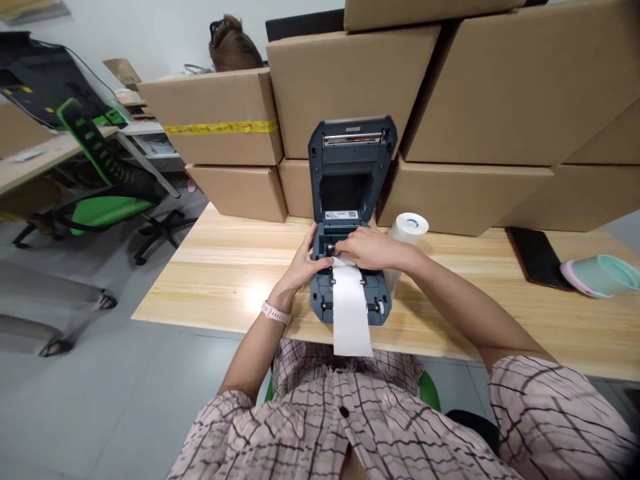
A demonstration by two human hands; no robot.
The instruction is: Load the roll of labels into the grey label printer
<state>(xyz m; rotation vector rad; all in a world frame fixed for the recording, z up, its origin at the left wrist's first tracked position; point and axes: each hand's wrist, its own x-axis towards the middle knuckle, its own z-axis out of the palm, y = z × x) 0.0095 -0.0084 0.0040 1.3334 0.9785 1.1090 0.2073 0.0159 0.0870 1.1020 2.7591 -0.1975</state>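
A dark grey label printer (pixel 316 293) stands on the wooden table with its lid (pixel 353 167) raised. A white label strip (pixel 351 320) runs out over its front and hangs past the table edge. My left hand (pixel 303 261) grips the printer's left side, thumb over the rim beside the strip and fingers along the outer wall. My right hand (pixel 367 248) reaches into the paper compartment from the right, its fingers curled down near a roll holder. What those fingertips grip is hidden. A white roll of labels (pixel 410 228) stands upright right of the printer, partly behind my right forearm.
Cardboard boxes (pixel 475 93) are stacked along the table's back. A black phone (pixel 537 257) and a mint green cup (pixel 603 275) lie at the right. Left of the table is a green office chair (pixel 107 207). A person's hair (pixel 235 50) shows behind the boxes.
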